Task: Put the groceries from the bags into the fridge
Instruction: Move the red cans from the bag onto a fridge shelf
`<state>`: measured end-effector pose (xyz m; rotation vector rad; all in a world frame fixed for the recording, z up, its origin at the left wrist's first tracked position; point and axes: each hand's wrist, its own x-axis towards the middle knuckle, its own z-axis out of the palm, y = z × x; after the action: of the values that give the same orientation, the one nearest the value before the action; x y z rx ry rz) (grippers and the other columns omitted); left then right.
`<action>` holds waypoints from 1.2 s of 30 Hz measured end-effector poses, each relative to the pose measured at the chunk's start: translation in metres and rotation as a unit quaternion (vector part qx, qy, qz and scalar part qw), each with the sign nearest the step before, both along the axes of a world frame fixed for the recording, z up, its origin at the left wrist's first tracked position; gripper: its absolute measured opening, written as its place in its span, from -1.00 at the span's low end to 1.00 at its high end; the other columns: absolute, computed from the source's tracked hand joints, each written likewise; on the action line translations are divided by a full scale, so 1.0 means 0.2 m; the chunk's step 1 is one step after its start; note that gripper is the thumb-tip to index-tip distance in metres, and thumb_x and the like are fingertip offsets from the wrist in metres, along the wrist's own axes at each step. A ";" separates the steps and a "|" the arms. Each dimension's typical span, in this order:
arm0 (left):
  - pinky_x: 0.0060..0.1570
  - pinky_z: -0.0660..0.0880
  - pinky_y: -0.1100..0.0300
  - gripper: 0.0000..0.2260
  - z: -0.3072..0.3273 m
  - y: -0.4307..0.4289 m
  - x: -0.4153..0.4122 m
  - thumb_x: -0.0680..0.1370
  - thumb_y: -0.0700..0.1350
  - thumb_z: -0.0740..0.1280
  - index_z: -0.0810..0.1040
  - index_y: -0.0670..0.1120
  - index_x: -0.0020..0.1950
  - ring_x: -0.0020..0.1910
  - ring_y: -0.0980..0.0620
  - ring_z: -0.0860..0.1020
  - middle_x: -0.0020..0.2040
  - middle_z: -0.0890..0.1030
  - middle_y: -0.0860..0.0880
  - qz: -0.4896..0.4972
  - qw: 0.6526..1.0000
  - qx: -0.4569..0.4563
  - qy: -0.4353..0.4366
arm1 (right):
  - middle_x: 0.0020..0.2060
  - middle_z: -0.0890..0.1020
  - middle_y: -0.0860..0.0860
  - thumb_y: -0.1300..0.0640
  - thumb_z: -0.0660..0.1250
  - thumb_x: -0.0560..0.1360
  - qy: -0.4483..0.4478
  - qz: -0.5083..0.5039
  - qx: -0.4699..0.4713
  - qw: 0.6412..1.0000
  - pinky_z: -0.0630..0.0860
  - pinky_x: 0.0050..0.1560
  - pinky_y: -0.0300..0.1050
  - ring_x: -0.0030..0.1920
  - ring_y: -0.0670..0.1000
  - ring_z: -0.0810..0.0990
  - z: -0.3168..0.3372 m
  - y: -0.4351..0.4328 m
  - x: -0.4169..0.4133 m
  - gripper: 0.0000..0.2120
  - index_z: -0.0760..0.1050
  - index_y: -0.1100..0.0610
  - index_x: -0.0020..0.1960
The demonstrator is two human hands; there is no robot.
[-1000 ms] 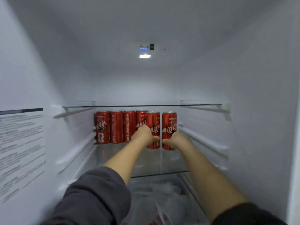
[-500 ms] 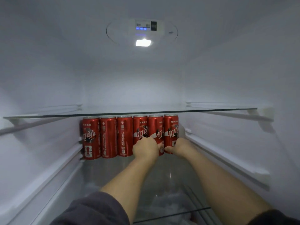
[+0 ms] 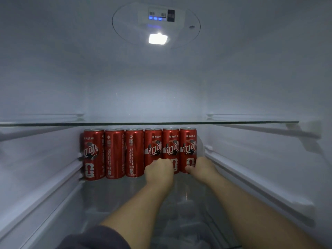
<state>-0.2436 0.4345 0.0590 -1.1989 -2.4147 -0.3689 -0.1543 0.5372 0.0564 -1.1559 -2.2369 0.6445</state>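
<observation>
Fridge interior [image 3: 161, 97], lower shelf [image 3: 136, 193], back row of six red cans [image 3: 115, 153], upright, touching; my left hand [image 3: 159, 172] curls round the fourth can [image 3: 152, 141] low, right hand [image 3: 203, 167] clasps the sixth can [image 3: 188, 141]; I judge them rigid, weighty, slick; grip mid-body.

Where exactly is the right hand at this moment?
Head view: the right hand is deep on the lower shelf, right of centre, holding the base of the rightmost red can, beside the left hand.
</observation>
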 end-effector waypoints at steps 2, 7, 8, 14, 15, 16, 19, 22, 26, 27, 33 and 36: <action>-0.09 0.52 0.11 -0.87 0.00 0.01 0.00 0.61 -0.18 0.25 0.58 -0.11 0.09 -0.02 -0.05 0.63 0.00 0.65 -0.06 -0.021 1.000 0.017 -0.008 | 0.07 0.62 0.08 0.01 0.31 0.58 0.004 -0.010 -0.002 1.000 0.53 0.13 0.01 0.06 0.07 0.60 0.00 0.00 -0.01 -0.70 0.50 0.15 0.23; -0.08 0.47 0.08 -0.85 0.01 0.02 0.03 0.65 -0.09 0.20 0.54 -0.06 0.14 0.07 -0.09 0.58 0.05 0.63 -0.06 -0.059 0.998 0.030 -0.006 | 0.12 0.62 0.11 0.01 0.33 0.57 0.011 -0.017 -0.003 1.000 0.53 0.16 0.02 0.11 0.09 0.59 0.01 -0.01 0.00 -0.66 0.48 0.17 0.26; -0.06 0.47 0.08 -0.84 0.01 0.02 0.03 0.65 -0.10 0.20 0.53 -0.06 0.16 0.08 -0.09 0.58 0.06 0.62 -0.07 -0.058 0.998 0.028 -0.006 | 0.13 0.61 0.11 0.01 0.33 0.57 0.010 -0.017 -0.001 1.000 0.53 0.16 0.01 0.11 0.09 0.59 0.02 -0.02 0.01 -0.66 0.48 0.17 0.27; -0.08 0.48 0.10 -0.85 0.01 -0.01 0.06 0.62 -0.13 0.25 0.54 -0.09 0.15 0.03 -0.06 0.62 0.06 0.64 -0.06 -0.063 0.998 0.020 -0.002 | 0.03 0.62 0.08 -0.03 0.26 0.60 -0.094 -0.027 0.052 0.994 0.56 0.08 0.00 0.00 0.08 0.60 0.03 -0.10 0.06 -0.71 0.51 0.13 0.20; -0.12 0.44 0.11 -0.85 0.02 -0.02 0.08 0.62 -0.12 0.24 0.54 -0.09 0.13 0.01 -0.06 0.62 0.04 0.64 -0.06 -0.072 0.997 0.027 0.000 | 0.03 0.61 0.08 0.00 0.25 0.60 -0.154 -0.041 0.109 0.981 0.56 0.07 -0.01 0.00 0.08 0.60 0.04 -0.14 0.09 -0.73 0.50 0.14 0.21; -0.14 0.41 0.13 -0.86 0.04 -0.04 0.09 0.61 -0.10 0.24 0.54 -0.09 0.11 0.00 -0.07 0.62 0.03 0.64 -0.06 -0.083 0.996 0.033 0.002 | 0.07 0.58 0.09 0.04 0.24 0.60 -0.210 -0.053 0.171 0.961 0.55 0.06 -0.02 0.03 0.09 0.59 0.05 -0.18 0.13 -0.73 0.46 0.14 0.24; -0.12 0.41 0.14 -0.84 0.09 -0.10 0.15 0.60 -0.06 0.23 0.50 -0.08 0.12 0.01 -0.07 0.62 0.05 0.64 -0.05 -0.107 0.993 0.040 0.012 | 0.25 0.49 0.13 0.11 0.21 0.60 -0.315 -0.044 0.294 0.901 0.43 0.15 0.03 0.22 0.13 0.50 0.11 -0.34 0.27 -0.65 0.33 0.15 0.37; 0.03 0.45 0.09 -0.76 0.15 -0.18 0.24 0.58 -0.04 0.23 0.45 -0.09 0.21 0.15 -0.09 0.55 0.17 0.58 -0.08 -0.092 0.995 0.007 0.027 | 0.37 0.41 0.14 0.06 0.24 0.59 -0.366 -0.038 0.378 0.849 0.34 0.22 0.07 0.31 0.15 0.41 0.19 -0.51 0.45 -0.56 0.28 0.13 0.42; 0.15 0.39 0.01 -0.67 0.23 -0.35 0.41 0.58 0.05 0.22 0.39 -0.06 0.29 0.26 -0.12 0.45 0.27 0.48 -0.09 -0.061 0.997 -0.008 0.042 | 0.49 0.23 0.17 -0.01 0.25 0.59 -0.455 -0.039 0.432 0.778 0.20 0.37 0.20 0.42 0.20 0.26 0.33 -0.75 0.74 -0.39 0.11 0.13 0.54; 0.15 0.38 0.01 -0.66 0.25 -0.41 0.47 0.58 0.07 0.21 0.39 -0.05 0.29 0.26 -0.12 0.44 0.27 0.49 -0.08 -0.060 0.997 0.015 0.035 | 0.51 0.17 0.17 -0.02 0.24 0.60 -0.466 -0.040 0.443 0.765 0.13 0.41 0.25 0.46 0.22 0.19 0.35 -0.82 0.81 -0.34 0.03 0.13 0.57; 0.25 0.34 -0.01 -0.50 0.15 -0.85 0.97 0.56 0.14 0.22 0.29 -0.02 0.45 0.34 -0.08 0.37 0.38 0.42 -0.04 -0.137 0.977 0.155 -0.049 | 0.58 -0.12 0.16 -0.06 0.10 0.65 -0.502 -0.011 0.510 0.698 -0.16 0.47 0.34 0.56 0.23 -0.14 0.36 -1.26 1.33 -0.34 -0.15 0.11 0.59; 0.29 0.33 -0.04 -0.45 0.09 -1.06 1.29 0.56 0.10 0.27 0.27 -0.07 0.50 0.39 -0.11 0.35 0.42 0.40 -0.09 -0.210 0.948 0.222 -0.089 | 0.58 -0.09 0.18 -0.03 0.05 0.66 -0.503 -0.012 0.526 0.686 -0.22 0.46 0.34 0.56 0.23 -0.17 0.34 -1.52 1.69 -0.40 -0.11 0.10 0.59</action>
<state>0.0145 0.2234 0.0760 -1.4991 -2.0281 -1.1266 0.1833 0.2336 0.1236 -0.8913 -2.5956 -1.5485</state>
